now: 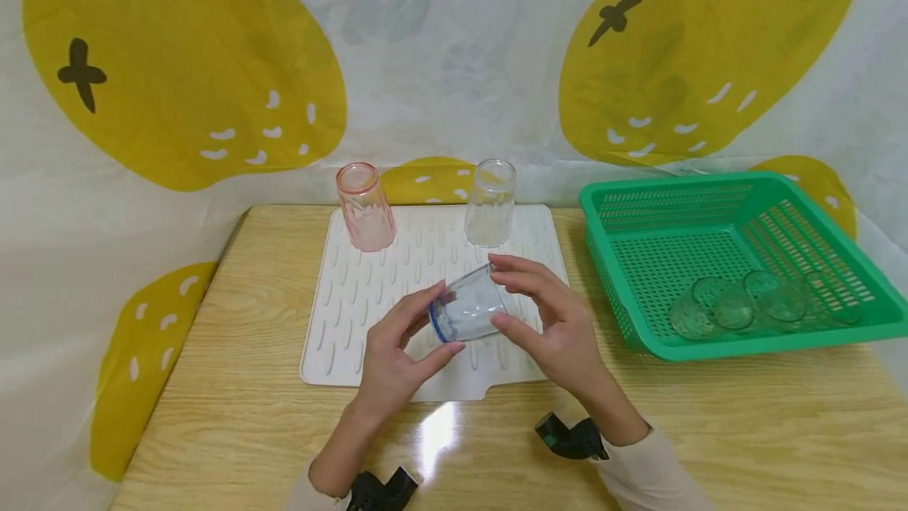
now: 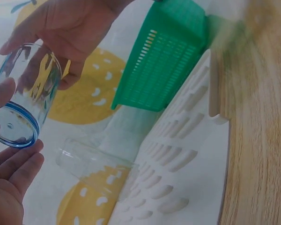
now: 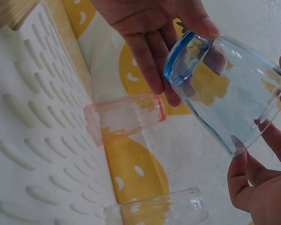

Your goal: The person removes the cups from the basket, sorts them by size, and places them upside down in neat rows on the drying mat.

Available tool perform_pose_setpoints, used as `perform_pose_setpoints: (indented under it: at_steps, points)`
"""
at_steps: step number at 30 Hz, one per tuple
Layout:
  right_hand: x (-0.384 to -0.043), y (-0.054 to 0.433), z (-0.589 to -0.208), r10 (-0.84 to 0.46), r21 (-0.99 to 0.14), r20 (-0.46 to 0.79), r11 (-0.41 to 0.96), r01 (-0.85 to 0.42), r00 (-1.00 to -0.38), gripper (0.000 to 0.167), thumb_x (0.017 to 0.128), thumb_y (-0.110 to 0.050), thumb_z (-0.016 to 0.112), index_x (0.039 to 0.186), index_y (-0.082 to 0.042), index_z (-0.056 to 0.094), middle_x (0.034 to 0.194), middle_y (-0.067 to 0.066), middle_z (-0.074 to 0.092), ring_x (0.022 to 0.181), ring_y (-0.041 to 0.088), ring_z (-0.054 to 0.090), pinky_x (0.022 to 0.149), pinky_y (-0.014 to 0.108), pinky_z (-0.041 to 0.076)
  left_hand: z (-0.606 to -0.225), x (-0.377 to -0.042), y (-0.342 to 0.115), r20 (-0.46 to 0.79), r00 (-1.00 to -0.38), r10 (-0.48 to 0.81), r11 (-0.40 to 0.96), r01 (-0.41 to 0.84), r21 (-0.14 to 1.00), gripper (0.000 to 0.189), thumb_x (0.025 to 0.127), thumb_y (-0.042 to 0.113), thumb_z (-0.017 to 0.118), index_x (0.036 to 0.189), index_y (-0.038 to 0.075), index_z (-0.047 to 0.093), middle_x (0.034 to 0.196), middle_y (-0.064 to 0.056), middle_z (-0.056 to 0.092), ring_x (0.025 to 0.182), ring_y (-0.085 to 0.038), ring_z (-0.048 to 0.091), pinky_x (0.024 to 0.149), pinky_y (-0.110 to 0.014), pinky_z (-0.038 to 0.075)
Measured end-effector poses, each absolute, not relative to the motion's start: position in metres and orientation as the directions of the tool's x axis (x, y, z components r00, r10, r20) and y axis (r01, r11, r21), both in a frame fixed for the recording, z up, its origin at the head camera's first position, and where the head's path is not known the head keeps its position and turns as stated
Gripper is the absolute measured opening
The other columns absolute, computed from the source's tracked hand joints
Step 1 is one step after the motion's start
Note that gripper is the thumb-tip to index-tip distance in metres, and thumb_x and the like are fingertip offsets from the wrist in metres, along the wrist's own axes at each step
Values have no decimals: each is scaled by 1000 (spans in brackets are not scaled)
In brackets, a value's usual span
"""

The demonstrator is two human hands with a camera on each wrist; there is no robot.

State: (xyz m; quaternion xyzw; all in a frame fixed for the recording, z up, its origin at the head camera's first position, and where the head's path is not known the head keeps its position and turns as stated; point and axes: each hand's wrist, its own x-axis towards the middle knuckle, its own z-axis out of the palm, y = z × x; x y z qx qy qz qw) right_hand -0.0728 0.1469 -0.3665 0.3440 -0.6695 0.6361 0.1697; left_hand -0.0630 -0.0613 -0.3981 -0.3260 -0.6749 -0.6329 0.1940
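Observation:
A clear drinking glass with a blue base point(image 1: 468, 307) is held tilted between both hands above the white drying mat point(image 1: 333, 322). My left hand point(image 1: 397, 357) grips the blue base end, thumb on the near side and fingers on the far side. At the other end, my right hand point(image 1: 556, 326) holds the rim between thumb and fingers. Behind them on the mat, a pink glass point(image 1: 366, 211) stands upside down at the back left, and a clear glass point(image 1: 491, 207) stands upside down at the back right.
To the right stands a green perforated basket point(image 1: 638, 337) with several clear glasses point(image 1: 734, 306) lying in its near part. The wooden table point(image 1: 234, 416) extends around the mat. A lemon-print cloth point(image 1: 440, 46) hangs close behind the table.

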Motion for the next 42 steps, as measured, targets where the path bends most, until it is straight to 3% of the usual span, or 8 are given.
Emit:
perform_pose_setpoints:
  at_steps: [7, 14, 18, 22, 31, 42]
  points:
    - [-72, 150, -370, -283, -745, 638, 10, -667, -717, 41, 83, -5, 74, 121, 4, 59, 133, 23, 50, 125, 35, 46, 104, 35, 40, -380, -59, -66, 687, -694, 218, -42, 696, 717, 69, 60, -25, 77, 124, -15, 53, 112, -27, 57, 108, -26, 58, 88, -39, 52]
    - [-68, 158, -371, -343, -740, 566, 189, -645, -750, 54, 78, -2, 77, 128, -5, 56, 138, 11, 50, 128, 29, 45, 106, 36, 37, -386, -62, -75, 652, -712, 261, 10, 677, 736, 67, 62, -21, 79, 124, -11, 55, 117, -27, 55, 108, -33, 57, 89, -40, 51]
    - [-70, 163, -371, -404, -653, 587, 276, -705, -701, 55, 84, -24, 76, 132, -8, 54, 141, 12, 47, 129, 29, 44, 105, 35, 38, -399, -68, -82, 600, -739, 305, 82, 648, 757, 67, 67, -11, 81, 128, -6, 55, 122, -21, 56, 109, -33, 57, 90, -38, 50]
    - [-73, 166, -369, -507, -551, 586, 323, -770, -632, 60, 87, -42, 68, 136, -11, 52, 144, 13, 41, 130, 30, 40, 105, 38, 39, -405, -72, -89, 569, -742, 353, 145, 645, 751, 67, 71, -2, 83, 131, 2, 56, 123, -13, 58, 109, -24, 57, 92, -37, 50]
    - [-76, 163, -373, -647, -388, 500, 426, -817, -576, 64, 84, -42, 72, 139, -20, 50, 146, 8, 39, 132, 28, 37, 103, 48, 37, -402, -75, -93, 569, -705, 423, 209, 687, 696, 65, 74, 8, 83, 133, 8, 56, 121, -4, 58, 109, -20, 57, 92, -32, 50]
    - [-76, 158, -376, -690, -310, 448, 477, -822, -569, 65, 83, -34, 75, 141, -23, 47, 141, 7, 43, 126, 24, 43, 99, 43, 43, -400, -75, -92, 587, -684, 433, 231, 714, 661, 63, 75, 12, 83, 132, 10, 58, 120, -4, 58, 110, -21, 57, 93, -31, 48]
